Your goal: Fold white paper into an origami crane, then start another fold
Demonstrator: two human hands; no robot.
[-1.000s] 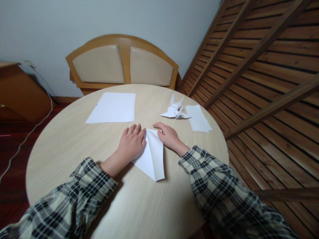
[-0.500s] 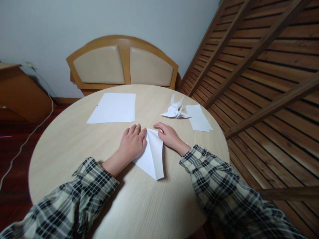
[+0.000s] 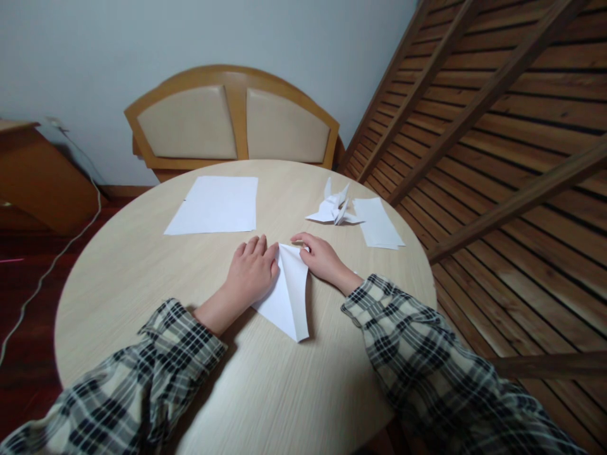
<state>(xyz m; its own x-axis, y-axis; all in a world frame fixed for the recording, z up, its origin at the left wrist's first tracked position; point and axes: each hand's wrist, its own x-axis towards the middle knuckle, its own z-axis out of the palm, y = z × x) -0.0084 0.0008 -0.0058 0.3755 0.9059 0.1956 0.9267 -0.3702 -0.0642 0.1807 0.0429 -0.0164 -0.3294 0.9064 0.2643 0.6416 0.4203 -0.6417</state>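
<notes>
A partly folded sheet of white paper (image 3: 288,297) lies on the round table in front of me, its narrow end pointing away. Along its right side a flap stands partly raised. My left hand (image 3: 251,272) rests flat over the paper's left edge, fingers stretched out and the thumb along the top. At the upper right corner my right hand (image 3: 322,256) grips the paper's flap between thumb and curled fingers. Part of the paper's left side is hidden under my left hand.
A stack of white sheets (image 3: 213,205) lies at the back left of the light wooden table (image 3: 114,284). Folded paper cranes (image 3: 334,208) sit at the back right, beside smaller paper pieces (image 3: 379,224). A slatted wooden partition (image 3: 512,158) leans close on the right.
The flap on the paper's right side has shifted slightly left, towards the middle fold. Both hands stay almost where they were.
</notes>
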